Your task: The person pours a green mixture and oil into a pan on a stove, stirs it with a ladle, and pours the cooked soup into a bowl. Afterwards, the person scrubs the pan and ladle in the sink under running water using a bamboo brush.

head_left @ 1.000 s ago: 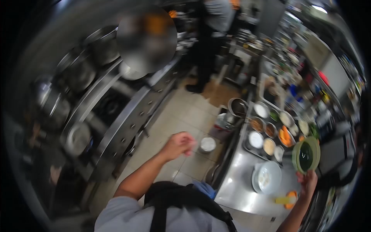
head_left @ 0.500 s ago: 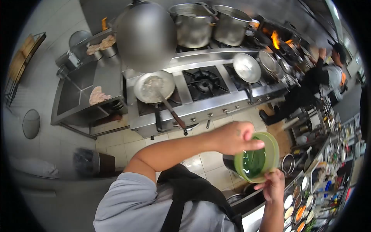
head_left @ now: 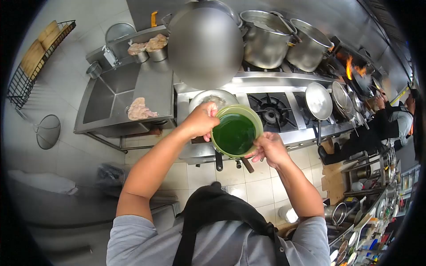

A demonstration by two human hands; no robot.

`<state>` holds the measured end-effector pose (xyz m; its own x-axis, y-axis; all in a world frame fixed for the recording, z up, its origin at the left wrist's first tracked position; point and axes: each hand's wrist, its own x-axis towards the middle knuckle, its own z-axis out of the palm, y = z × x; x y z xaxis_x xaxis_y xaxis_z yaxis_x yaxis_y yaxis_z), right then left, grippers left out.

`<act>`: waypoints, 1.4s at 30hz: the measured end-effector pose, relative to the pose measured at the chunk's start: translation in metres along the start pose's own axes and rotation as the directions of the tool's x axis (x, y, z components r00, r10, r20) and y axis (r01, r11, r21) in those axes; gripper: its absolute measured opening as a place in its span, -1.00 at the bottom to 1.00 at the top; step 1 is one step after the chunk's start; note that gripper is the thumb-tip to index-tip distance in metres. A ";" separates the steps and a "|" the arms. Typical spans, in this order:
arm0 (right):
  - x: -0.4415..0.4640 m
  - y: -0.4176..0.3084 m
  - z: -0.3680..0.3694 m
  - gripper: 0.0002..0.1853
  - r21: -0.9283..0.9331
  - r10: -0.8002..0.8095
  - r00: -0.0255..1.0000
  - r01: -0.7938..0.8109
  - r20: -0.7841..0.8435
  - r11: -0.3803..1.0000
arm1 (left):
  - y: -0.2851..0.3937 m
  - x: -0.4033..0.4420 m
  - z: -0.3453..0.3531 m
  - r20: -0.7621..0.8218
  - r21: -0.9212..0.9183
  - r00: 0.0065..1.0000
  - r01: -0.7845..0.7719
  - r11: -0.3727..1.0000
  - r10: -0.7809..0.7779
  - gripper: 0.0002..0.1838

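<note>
A pale green round tub (head_left: 258, 119) with dark green liquid (head_left: 234, 134) in it is held up between my two hands. My left hand (head_left: 202, 119) pinches its left rim, thumb and fingers closed. On the lower right side, the fingers of my right hand (head_left: 270, 148) grip the rim. Behind the tub, and partly hidden by it, a frying pan (head_left: 205, 95) sits on the stove's left burner. A dark handle (head_left: 218, 161) and a brown handle end (head_left: 247, 165) stick out below the tub.
An unlit burner (head_left: 270, 111) and another pan (head_left: 318, 102) are to the right. Large pots (head_left: 266, 46) stand behind. Flames (head_left: 349, 67) rise near a co-worker (head_left: 390, 119) at far right. A steel sink (head_left: 104, 102) and raw meat (head_left: 140, 110) are left.
The tub has moved left, from beside the stove to in front of the frying pan. My left hand now grips its rim instead of reaching across its opening. The view has turned.
</note>
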<state>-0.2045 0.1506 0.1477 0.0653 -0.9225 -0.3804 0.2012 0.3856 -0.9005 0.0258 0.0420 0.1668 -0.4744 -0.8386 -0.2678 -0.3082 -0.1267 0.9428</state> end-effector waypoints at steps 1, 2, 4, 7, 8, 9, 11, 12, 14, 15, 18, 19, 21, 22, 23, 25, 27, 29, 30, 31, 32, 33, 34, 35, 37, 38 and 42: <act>0.016 0.001 0.002 -0.79 -0.007 -0.014 0.999 0.014 0.029 1.000 | -0.004 0.002 -0.009 -0.036 -0.019 0.999 0.001 1.000 -0.002 -0.82; 0.030 0.002 0.003 -0.78 -0.014 -0.027 0.998 0.027 0.057 1.000 | -0.009 0.003 -0.016 -0.071 -0.039 0.997 0.002 0.999 -0.004 -0.81; 0.050 0.006 0.000 -0.68 -0.074 -0.030 0.995 0.037 0.090 0.997 | -0.012 0.001 -0.026 -0.158 -0.043 0.987 0.005 0.999 -0.012 -0.77; 0.075 0.039 -0.022 -0.55 -0.223 -0.188 0.977 0.163 -0.096 0.961 | -0.027 0.001 -0.046 -0.285 -0.122 0.958 -0.016 0.992 -0.020 -0.76; 0.092 0.068 -0.042 -0.41 -0.401 -0.194 0.970 0.121 -0.146 0.908 | -0.039 0.004 -0.054 -0.330 -0.146 0.943 -0.014 0.989 -0.036 -0.75; 0.107 0.101 -0.055 -0.38 -0.438 -0.105 0.983 0.028 -0.153 0.899 | -0.046 0.003 -0.061 -0.359 -0.179 0.933 -0.028 0.983 -0.039 -0.74; 0.119 0.151 -0.072 -0.33 -0.513 0.067 0.983 -0.146 -0.169 0.846 | -0.046 -0.004 -0.066 -0.442 -0.227 0.895 -0.037 0.973 -0.069 -0.74; 0.106 0.145 -0.060 -0.36 -0.343 0.235 0.970 -0.241 -0.061 0.908 | -0.049 -0.007 -0.070 -0.477 -0.229 0.876 -0.046 0.972 -0.070 -0.75; 0.096 0.148 -0.041 -0.43 -0.016 0.430 0.879 -0.436 0.208 0.900 | -0.057 -0.005 -0.079 -0.543 -0.226 0.837 -0.076 0.971 -0.061 -0.76; 0.098 0.155 -0.039 -0.47 0.132 0.458 0.819 -0.525 0.345 0.840 | -0.057 -0.005 -0.084 -0.566 -0.225 0.821 -0.069 0.972 -0.073 -0.76; 0.103 0.164 -0.043 -0.64 0.392 0.310 0.823 -0.514 0.475 0.763 | -0.060 -0.003 -0.093 -0.621 -0.221 0.779 -0.064 0.973 -0.090 -0.75; 0.104 0.166 -0.045 -0.68 0.424 0.285 0.844 -0.487 0.455 0.764 | -0.060 -0.002 -0.095 -0.643 -0.205 0.761 -0.062 0.977 -0.086 -0.75; 0.093 0.153 -0.046 -0.73 0.199 0.315 0.893 -0.388 0.321 0.900 | -0.061 0.002 -0.100 -0.680 -0.173 0.729 -0.055 0.983 -0.079 -0.76; 0.084 0.145 -0.046 -0.76 0.073 0.313 0.917 -0.340 0.248 0.937 | -0.059 0.004 -0.101 -0.691 -0.175 0.718 -0.053 0.983 -0.084 -0.77; 0.074 0.140 -0.050 -0.77 -0.067 0.283 0.942 -0.275 0.178 0.959 | -0.060 0.009 -0.102 -0.691 -0.160 0.717 -0.038 0.986 -0.084 -0.78; 0.058 0.126 -0.055 -0.77 -0.360 0.169 0.983 -0.132 0.071 0.924 | -0.058 0.018 -0.110 -0.702 -0.118 0.709 -0.031 0.993 -0.062 -0.79; 0.043 0.110 -0.057 -0.77 -0.465 0.108 0.993 -0.077 0.040 0.882 | -0.059 0.030 -0.116 -0.711 -0.082 0.702 -0.028 0.996 -0.039 -0.79; 0.034 0.107 -0.060 -0.78 -0.592 0.032 0.999 -0.010 0.026 0.806 | -0.058 0.042 -0.118 -0.719 -0.051 0.695 -0.006 0.999 -0.032 -0.80; 0.029 0.106 -0.059 -0.79 -0.606 0.017 1.000 0.000 0.023 0.796 | -0.058 0.048 -0.119 -0.710 -0.029 0.704 -0.004 1.000 -0.018 -0.81; 0.024 0.104 -0.055 -0.80 -0.561 0.028 1.000 -0.020 0.006 0.828 | -0.059 0.054 -0.120 -0.702 -0.008 0.713 -0.004 1.000 -0.003 -0.81; 0.019 0.100 -0.050 -0.81 -0.514 0.039 0.999 -0.039 -0.010 0.857 | -0.060 0.061 -0.122 -0.694 0.013 0.720 -0.004 1.000 0.012 -0.81; 0.015 0.094 -0.045 -0.81 -0.464 0.052 0.998 -0.058 -0.025 0.884 | -0.063 0.067 -0.126 -0.681 0.036 0.732 0.005 0.999 0.021 -0.81; 0.011 0.083 -0.037 -0.82 -0.321 0.121 0.992 -0.124 -0.029 0.939 | -0.067 0.074 -0.129 -0.667 0.060 0.744 0.015 0.998 0.029 -0.80; 0.008 0.077 -0.033 -0.82 -0.207 0.151 0.988 -0.150 -0.008 0.967 | -0.068 0.079 -0.130 -0.652 0.085 0.757 0.023 0.996 0.038 -0.80; 0.005 0.066 -0.029 -0.80 0.031 0.196 0.980 -0.197 0.042 0.980 | -0.064 0.088 -0.130 -0.647 0.132 0.762 0.057 0.990 0.042 -0.81; 0.003 0.062 -0.025 -0.74 0.116 0.217 0.975 -0.221 0.049 0.968 | -0.066 0.095 -0.131 -0.635 0.150 0.770 0.054 0.987 0.055 -0.82; -0.004 0.049 -0.017 -0.69 0.315 0.243 0.959 -0.277 0.144 0.908 | -0.066 0.115 -0.132 -0.620 0.173 0.783 0.071 0.982 0.053 -0.83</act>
<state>-0.2111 0.1732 0.1011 0.2526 -0.7939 -0.5531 0.4725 0.6001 -0.6455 0.1002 -0.1158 0.1000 0.1235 -0.9917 -0.0366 -0.4791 -0.0919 0.8729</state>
